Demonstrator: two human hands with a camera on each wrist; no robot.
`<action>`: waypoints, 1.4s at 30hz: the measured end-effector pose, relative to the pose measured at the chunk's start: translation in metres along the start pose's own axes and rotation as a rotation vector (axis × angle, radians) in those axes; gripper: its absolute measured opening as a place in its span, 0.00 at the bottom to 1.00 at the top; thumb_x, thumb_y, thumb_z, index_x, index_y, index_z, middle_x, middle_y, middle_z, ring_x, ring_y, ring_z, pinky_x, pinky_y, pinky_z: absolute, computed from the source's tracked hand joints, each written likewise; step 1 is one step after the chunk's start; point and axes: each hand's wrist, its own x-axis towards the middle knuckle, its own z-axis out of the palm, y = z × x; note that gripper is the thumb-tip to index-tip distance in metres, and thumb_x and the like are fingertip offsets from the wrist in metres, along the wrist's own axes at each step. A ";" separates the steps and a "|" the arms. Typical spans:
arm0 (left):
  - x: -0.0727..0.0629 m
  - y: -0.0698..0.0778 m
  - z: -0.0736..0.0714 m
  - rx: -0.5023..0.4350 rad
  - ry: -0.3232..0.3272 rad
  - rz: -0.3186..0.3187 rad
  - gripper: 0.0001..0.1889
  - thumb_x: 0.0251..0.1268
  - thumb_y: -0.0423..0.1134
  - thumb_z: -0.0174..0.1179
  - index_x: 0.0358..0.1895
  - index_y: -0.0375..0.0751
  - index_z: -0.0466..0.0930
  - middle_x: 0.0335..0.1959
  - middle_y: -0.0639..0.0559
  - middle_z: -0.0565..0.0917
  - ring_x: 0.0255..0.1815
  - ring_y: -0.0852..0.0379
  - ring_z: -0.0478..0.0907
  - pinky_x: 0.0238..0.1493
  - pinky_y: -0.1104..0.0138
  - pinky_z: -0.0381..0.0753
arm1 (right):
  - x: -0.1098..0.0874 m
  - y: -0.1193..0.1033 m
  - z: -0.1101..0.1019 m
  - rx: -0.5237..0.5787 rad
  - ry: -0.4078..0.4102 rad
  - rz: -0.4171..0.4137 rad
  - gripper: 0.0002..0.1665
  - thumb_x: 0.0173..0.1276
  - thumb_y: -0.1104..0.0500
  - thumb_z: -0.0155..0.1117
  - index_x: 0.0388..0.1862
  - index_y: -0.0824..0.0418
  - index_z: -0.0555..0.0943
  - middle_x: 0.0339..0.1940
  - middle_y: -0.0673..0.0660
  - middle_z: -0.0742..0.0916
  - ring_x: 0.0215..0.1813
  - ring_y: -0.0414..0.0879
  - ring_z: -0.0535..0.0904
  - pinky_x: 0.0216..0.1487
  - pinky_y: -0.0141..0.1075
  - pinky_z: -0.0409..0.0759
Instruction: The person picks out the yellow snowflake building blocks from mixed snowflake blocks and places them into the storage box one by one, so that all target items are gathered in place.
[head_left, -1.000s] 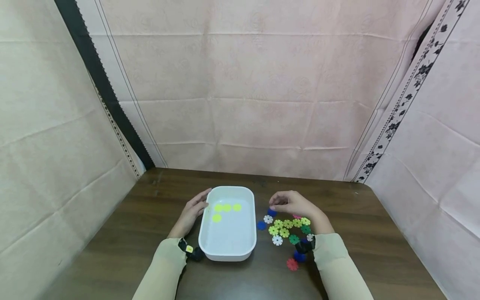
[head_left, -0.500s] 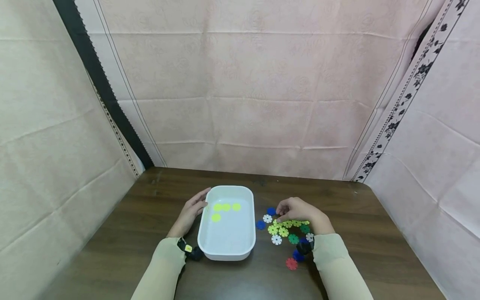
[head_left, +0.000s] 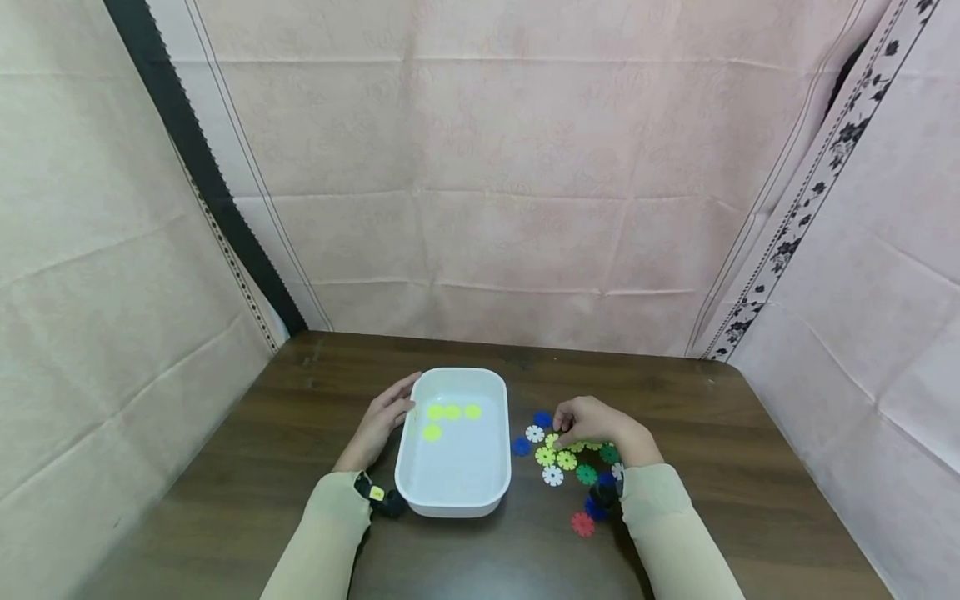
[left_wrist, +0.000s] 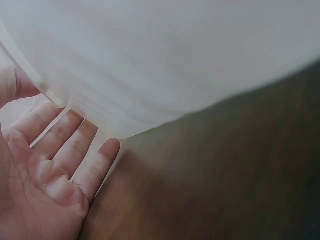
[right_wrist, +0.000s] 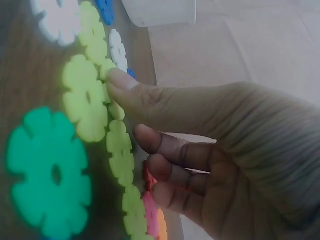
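The white plastic tray [head_left: 457,483] stands on the table with several yellow-green discs [head_left: 452,412] inside. At its left side, my left hand [head_left: 381,423] holds the rim, thumb over the edge and fingers [left_wrist: 75,145] against the outer wall. My right hand [head_left: 597,425] is low over the loose flower-shaped discs right of the tray. Its thumb and forefinger pinch a yellow-green flower disc [right_wrist: 117,111]; the forefinger is mostly hidden behind the thumb in the right wrist view. The other fingers hang curled beside more yellow-green discs.
Around the right hand lie blue [head_left: 521,447], white [head_left: 552,476], green [head_left: 587,474] and red [head_left: 582,524] flower discs. Pink and orange ones show behind the fingers in the right wrist view. Pale cloth [head_left: 517,208] hangs behind the wooden table [head_left: 225,500] and at both sides.
My right hand has moved from the blue disc at the back slightly right and toward me, onto the yellow-green discs. The left hand stays at the tray.
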 end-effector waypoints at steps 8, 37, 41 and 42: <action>0.001 0.005 0.000 0.004 0.003 -0.006 0.26 0.74 0.43 0.54 0.73 0.53 0.69 0.74 0.52 0.68 0.73 0.53 0.68 0.71 0.54 0.68 | 0.002 -0.007 -0.002 -0.008 0.003 0.018 0.11 0.62 0.57 0.76 0.37 0.59 0.82 0.32 0.51 0.82 0.35 0.46 0.75 0.38 0.39 0.80; -0.001 0.003 0.003 -0.005 0.018 -0.017 0.25 0.75 0.40 0.53 0.73 0.53 0.70 0.73 0.52 0.70 0.71 0.53 0.69 0.71 0.54 0.67 | 0.000 -0.007 0.001 0.053 0.012 0.011 0.15 0.63 0.59 0.75 0.40 0.61 0.77 0.33 0.52 0.82 0.35 0.47 0.76 0.36 0.40 0.78; 0.000 0.002 0.003 -0.007 0.018 -0.012 0.25 0.74 0.39 0.53 0.73 0.53 0.69 0.73 0.52 0.70 0.72 0.53 0.68 0.71 0.55 0.68 | 0.002 -0.005 0.001 0.054 0.028 -0.014 0.13 0.65 0.60 0.73 0.41 0.61 0.78 0.33 0.52 0.83 0.36 0.46 0.77 0.37 0.39 0.79; 0.000 0.002 0.003 -0.007 0.017 -0.011 0.25 0.74 0.39 0.53 0.73 0.53 0.69 0.73 0.52 0.69 0.72 0.54 0.68 0.71 0.55 0.68 | 0.002 -0.005 0.001 0.057 0.032 -0.022 0.12 0.65 0.60 0.73 0.41 0.61 0.78 0.33 0.51 0.83 0.36 0.46 0.77 0.37 0.39 0.80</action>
